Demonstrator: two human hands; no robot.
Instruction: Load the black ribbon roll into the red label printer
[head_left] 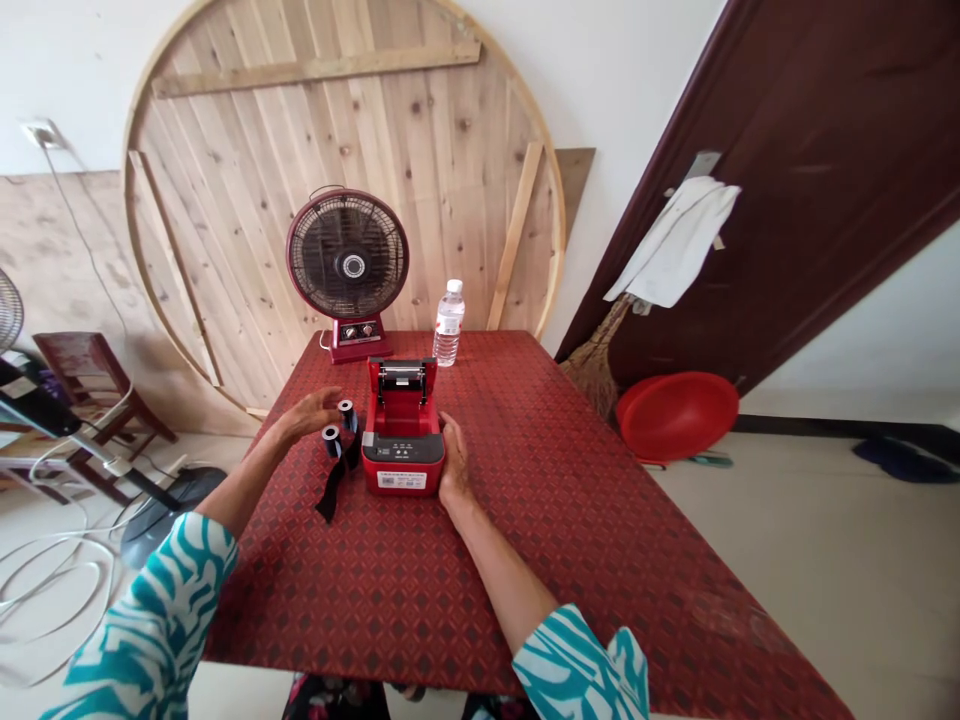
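Note:
A small red printer [403, 440] with its lid raised sits on the red patterned table [525, 520]. My right hand [452, 460] rests flat against the printer's right side, fingers stretched along it. My left hand [311, 412] hovers just left of two black ribbon rolls [340, 428], fingers loosely curled and touching the farther roll. A black strip of ribbon [332, 488] trails from the rolls toward me on the table.
A red table fan [349, 270] and a water bottle [448, 322] stand at the table's far end. A round wooden board leans on the wall behind. A red basin [677, 415] and broom lie on the floor right. Chair, cables and a fan stand are at left.

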